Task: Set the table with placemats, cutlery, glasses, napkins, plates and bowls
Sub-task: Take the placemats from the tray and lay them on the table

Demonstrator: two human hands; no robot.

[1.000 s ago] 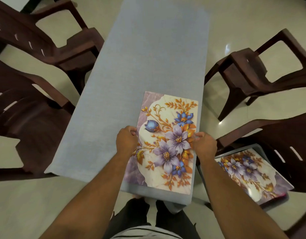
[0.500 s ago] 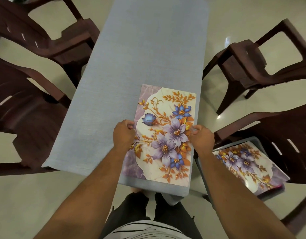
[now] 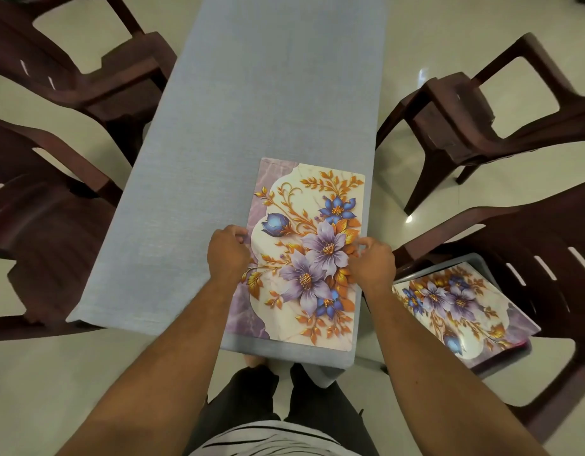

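Across the middle of the view, a long narrow table covered in a pale blue-grey woven cloth (image 3: 251, 110) is seen running away from the person. It stands on a glossy cream tiled floor (image 3: 416, 54), where spots of light are reflected. 4 dark brown plastic armchairs are placed around it: 2 on the left (image 3: 97, 70) (image 3: 37, 205) and 2 on the right (image 3: 502, 110) (image 3: 548, 258).

On the near right corner of the cloth, a rectangular placemat printed with purple and blue flowers and orange leaves on a cream and lilac ground (image 3: 304, 255) is laid flat, its long sides running along the table's length and its right edge close to the table's right edge. On the seat of the near right chair, a grey tray (image 3: 502, 360) is set, and a stack of matching floral placemats (image 3: 459, 307) is lying in it.

Both forearms are stretched forward from the bottom of the view. The placemat's left edge is pinched by the left hand (image 3: 227, 255), with its fingers curled at that edge. The right edge is gripped by the right hand (image 3: 372, 263), its fingers bent over the mat's printed face. Dark trousers and a striped shirt are visible below.
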